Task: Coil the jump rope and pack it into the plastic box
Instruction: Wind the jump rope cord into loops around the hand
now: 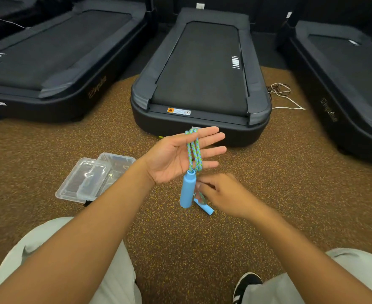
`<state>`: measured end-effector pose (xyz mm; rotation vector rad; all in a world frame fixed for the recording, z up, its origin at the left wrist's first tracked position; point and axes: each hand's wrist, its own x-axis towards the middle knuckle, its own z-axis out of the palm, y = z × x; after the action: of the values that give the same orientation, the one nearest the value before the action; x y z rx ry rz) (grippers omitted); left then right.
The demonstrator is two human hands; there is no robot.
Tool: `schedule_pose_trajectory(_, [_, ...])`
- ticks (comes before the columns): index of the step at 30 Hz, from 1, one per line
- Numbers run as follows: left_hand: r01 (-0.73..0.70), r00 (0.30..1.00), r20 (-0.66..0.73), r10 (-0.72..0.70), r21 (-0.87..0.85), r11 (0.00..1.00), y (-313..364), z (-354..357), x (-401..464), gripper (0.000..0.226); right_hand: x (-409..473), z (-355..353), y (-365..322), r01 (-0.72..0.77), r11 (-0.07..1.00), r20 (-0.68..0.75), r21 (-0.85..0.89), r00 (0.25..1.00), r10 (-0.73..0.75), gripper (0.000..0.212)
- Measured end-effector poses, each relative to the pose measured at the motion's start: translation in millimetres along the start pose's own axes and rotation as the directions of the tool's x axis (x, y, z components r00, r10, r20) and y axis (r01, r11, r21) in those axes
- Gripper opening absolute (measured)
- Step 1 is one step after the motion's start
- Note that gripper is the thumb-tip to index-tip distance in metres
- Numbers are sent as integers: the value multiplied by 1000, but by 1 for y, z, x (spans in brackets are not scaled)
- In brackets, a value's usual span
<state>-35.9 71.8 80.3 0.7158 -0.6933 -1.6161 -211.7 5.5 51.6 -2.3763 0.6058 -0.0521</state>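
The jump rope (193, 150) is a blue-green braided cord, looped twice around the flat, spread fingers of my left hand (169, 160), which is raised palm up. One blue handle (188, 190) hangs straight down from those loops. A second blue handle (205, 208) lies lower, near the floor, partly behind my right hand (226, 194). That hand pinches the cord just below the left hand, fingers curled. The clear plastic box (118, 162) sits on the floor to the left, with its clear lid (81, 183) lying partly over it.
The floor is brown speckled rubber (49, 154). A black treadmill (200, 80) stands straight ahead, with others at the left (49, 62) and right (345, 84). Loose cords (283, 95) lie between them. My knees and a black shoe (245, 286) fill the bottom.
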Motion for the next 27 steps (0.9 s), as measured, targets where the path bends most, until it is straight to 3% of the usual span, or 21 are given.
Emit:
schedule_pose_trajectory(5, [-3,999,-32,3,11,1000,3,-2,-1,50,-7,-2,-10,60,997,14,-39,998,-59,34])
schedule_pose_trajectory(13, [-31,998,-60,31,9,999,6,-1,-2,49,-16,-15,-22,205,976,-135,-72,968,-213,42])
schedule_pose_trajectory(21, [9,995,-104,-11,-18,1000,1,-1,1,53,-24,-36,-33,281,945,-258,-168,912,-317,21])
schedule_pose_trajectory(27, [143,989,-51,-142,13,990,-14,12,1,55,-20,-55,-24,245,963,-317,-110,910,-267,9])
